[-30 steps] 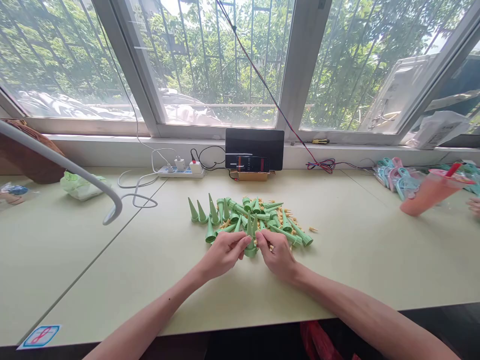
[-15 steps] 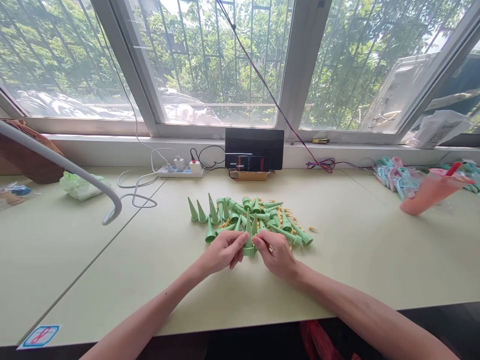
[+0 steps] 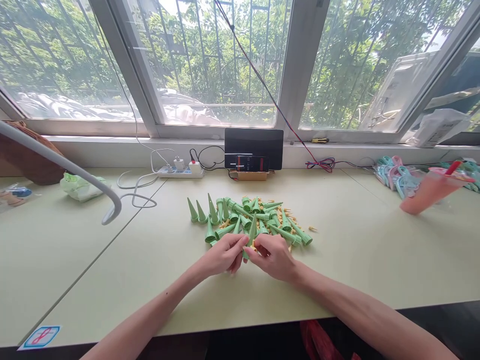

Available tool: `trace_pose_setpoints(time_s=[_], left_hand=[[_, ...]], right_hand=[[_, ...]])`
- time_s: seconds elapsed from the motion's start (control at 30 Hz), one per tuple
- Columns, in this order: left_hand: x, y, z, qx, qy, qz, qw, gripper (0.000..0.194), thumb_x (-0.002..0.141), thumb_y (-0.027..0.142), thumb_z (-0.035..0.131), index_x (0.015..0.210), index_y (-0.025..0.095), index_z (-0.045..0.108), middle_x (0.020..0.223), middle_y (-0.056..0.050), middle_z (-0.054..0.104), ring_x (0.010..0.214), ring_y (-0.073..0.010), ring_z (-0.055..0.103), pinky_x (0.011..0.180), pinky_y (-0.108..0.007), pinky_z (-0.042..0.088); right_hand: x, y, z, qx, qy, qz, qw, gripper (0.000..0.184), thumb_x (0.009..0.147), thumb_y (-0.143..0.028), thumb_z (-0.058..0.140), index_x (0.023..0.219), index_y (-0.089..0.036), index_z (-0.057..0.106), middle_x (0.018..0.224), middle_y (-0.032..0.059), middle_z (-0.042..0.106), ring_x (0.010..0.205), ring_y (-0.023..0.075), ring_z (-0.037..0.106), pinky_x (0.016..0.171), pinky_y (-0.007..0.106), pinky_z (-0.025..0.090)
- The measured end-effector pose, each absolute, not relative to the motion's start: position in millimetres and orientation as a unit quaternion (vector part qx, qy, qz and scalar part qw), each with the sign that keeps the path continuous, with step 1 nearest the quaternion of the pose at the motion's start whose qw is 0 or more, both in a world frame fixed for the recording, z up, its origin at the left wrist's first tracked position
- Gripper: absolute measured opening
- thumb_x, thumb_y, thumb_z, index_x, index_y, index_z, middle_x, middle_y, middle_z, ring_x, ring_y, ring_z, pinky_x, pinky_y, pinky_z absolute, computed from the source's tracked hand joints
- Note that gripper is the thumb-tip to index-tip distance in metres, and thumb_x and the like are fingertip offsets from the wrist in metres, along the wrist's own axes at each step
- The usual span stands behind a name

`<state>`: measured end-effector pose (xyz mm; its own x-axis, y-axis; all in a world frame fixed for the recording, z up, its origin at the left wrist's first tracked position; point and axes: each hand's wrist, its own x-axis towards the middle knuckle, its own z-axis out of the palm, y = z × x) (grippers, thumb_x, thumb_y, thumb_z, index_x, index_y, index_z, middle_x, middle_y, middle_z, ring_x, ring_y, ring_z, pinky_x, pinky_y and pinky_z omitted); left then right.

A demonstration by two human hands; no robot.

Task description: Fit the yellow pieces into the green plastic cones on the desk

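My left hand (image 3: 226, 254) is closed around the lower part of a green plastic cone-shaped spike (image 3: 252, 229), its tip pointing up and leaning slightly right. Close against it, my right hand (image 3: 273, 254) pinches a small yellow plastic piece (image 3: 254, 244) at the spike's side; fingers partly cover both. Just beyond the hands lies a pile of green spikes (image 3: 258, 216), mixed with many small yellow pointed pieces (image 3: 293, 220). At the pile's left, several spikes (image 3: 202, 214) stand upright on their wide ends.
A phone (image 3: 252, 163) leans against a black screen (image 3: 254, 140) behind the pile. Left are a power strip (image 3: 181, 172) with cables and a white curved bar (image 3: 75, 162). Toward the right stands a cup of pink drink (image 3: 429, 194) beside pastel plastic items (image 3: 397, 175).
The held spike has turned and tilted, with its base lowered into the left hand. My right fingers have come to its side, where a yellow piece now shows.
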<state>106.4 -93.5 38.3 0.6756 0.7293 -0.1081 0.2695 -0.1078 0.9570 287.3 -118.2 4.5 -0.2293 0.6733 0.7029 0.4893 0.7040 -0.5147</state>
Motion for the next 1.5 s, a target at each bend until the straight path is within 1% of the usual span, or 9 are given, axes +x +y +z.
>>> trace_pose_setpoints(time_s=[0.07, 0.17, 0.6, 0.8, 0.9, 1.0, 1.17, 1.3, 1.5], left_hand=[[106.6, -94.7, 38.8, 0.707, 0.346, 0.181, 0.589, 0.049, 0.097, 0.057, 0.037, 0.07, 0.017, 0.048, 0.042, 0.002, 0.051, 0.035, -0.0081, 0.038, 0.04, -0.02, 0.032], [107.0, -95.8, 38.9, 0.699, 0.343, 0.171, 0.603, 0.05, 0.098, 0.057, 0.036, 0.071, 0.017, 0.049, 0.044, 0.003, 0.05, 0.035, -0.0078, 0.04, 0.04, -0.019, 0.032], [106.8, -93.9, 30.9, 0.696, 0.335, 0.177, 0.61, 0.055, 0.097, 0.062, 0.033, 0.073, 0.016, 0.05, 0.051, 0.002, 0.051, 0.035, -0.0068, 0.042, 0.038, -0.018, 0.031], [107.6, -94.0, 33.0, 0.693, 0.335, 0.179, 0.612, 0.055, 0.097, 0.063, 0.033, 0.073, 0.016, 0.049, 0.051, 0.003, 0.05, 0.035, -0.0065, 0.042, 0.038, -0.019, 0.031], [108.2, -94.0, 35.9, 0.693, 0.328, 0.183, 0.615, 0.052, 0.097, 0.062, 0.034, 0.076, 0.016, 0.049, 0.054, 0.002, 0.053, 0.036, -0.0071, 0.043, 0.038, -0.019, 0.032], [108.9, -94.4, 38.7, 0.691, 0.312, 0.186, 0.625, 0.046, 0.098, 0.058, 0.036, 0.079, 0.017, 0.047, 0.059, 0.002, 0.056, 0.038, -0.0079, 0.047, 0.039, -0.02, 0.034], [109.5, -95.2, 40.2, 0.692, 0.298, 0.191, 0.629, 0.034, 0.098, 0.051, 0.042, 0.084, 0.019, 0.044, 0.055, 0.006, 0.05, 0.04, -0.0092, 0.05, 0.04, -0.021, 0.034], [109.1, -95.6, 39.9, 0.694, 0.299, 0.192, 0.626, 0.034, 0.096, 0.051, 0.043, 0.085, 0.019, 0.044, 0.06, 0.004, 0.054, 0.04, -0.0088, 0.05, 0.041, -0.022, 0.033], [109.2, -96.8, 40.5, 0.693, 0.302, 0.191, 0.626, 0.032, 0.096, 0.05, 0.044, 0.085, 0.02, 0.043, 0.054, 0.007, 0.048, 0.041, -0.0102, 0.05, 0.041, -0.022, 0.031]], right_hand=[[286.6, -118.2, 4.4, -0.371, -0.78, 0.084, 0.497, 0.04, 0.092, -0.035, 0.056, 0.06, -0.021, 0.037, 0.049, -0.0069, 0.036, 0.045, 0.0073, 0.028, 0.045, 0.022, 0.027], [285.7, -118.2, 5.4, -0.368, -0.778, 0.09, 0.502, 0.041, 0.092, -0.033, 0.057, 0.059, -0.021, 0.035, 0.048, -0.0072, 0.037, 0.045, 0.0069, 0.028, 0.045, 0.022, 0.027], [284.1, -119.6, 5.4, -0.38, -0.778, 0.136, 0.48, 0.039, 0.091, -0.03, 0.055, 0.06, -0.021, 0.033, 0.048, -0.0068, 0.042, 0.044, 0.0066, 0.033, 0.045, 0.022, 0.027], [285.4, -119.0, 6.3, -0.385, -0.773, 0.148, 0.482, 0.04, 0.091, -0.032, 0.056, 0.06, -0.021, 0.033, 0.048, -0.0071, 0.041, 0.044, 0.0065, 0.031, 0.044, 0.021, 0.026], [286.2, -119.1, 7.5, -0.391, -0.767, 0.147, 0.486, 0.043, 0.093, -0.038, 0.055, 0.06, -0.021, 0.034, 0.048, -0.0066, 0.041, 0.044, 0.0066, 0.03, 0.044, 0.021, 0.026], [286.4, -120.3, 8.5, -0.384, -0.764, 0.166, 0.491, 0.046, 0.095, -0.043, 0.055, 0.06, -0.021, 0.035, 0.046, -0.0061, 0.046, 0.042, 0.0064, 0.033, 0.044, 0.021, 0.029], [285.9, -121.5, 7.5, -0.385, -0.763, 0.174, 0.489, 0.046, 0.096, -0.044, 0.054, 0.06, -0.021, 0.037, 0.048, -0.0033, 0.055, 0.041, 0.0069, 0.037, 0.045, 0.021, 0.032], [285.6, -120.8, 5.5, -0.39, -0.763, 0.167, 0.487, 0.046, 0.096, -0.044, 0.054, 0.06, -0.021, 0.039, 0.049, -0.0026, 0.055, 0.041, 0.0073, 0.039, 0.045, 0.022, 0.033], [284.7, -119.8, 5.0, -0.383, -0.763, 0.158, 0.496, 0.046, 0.096, -0.042, 0.054, 0.059, -0.021, 0.038, 0.048, -0.003, 0.054, 0.041, 0.0071, 0.039, 0.045, 0.022, 0.032]])
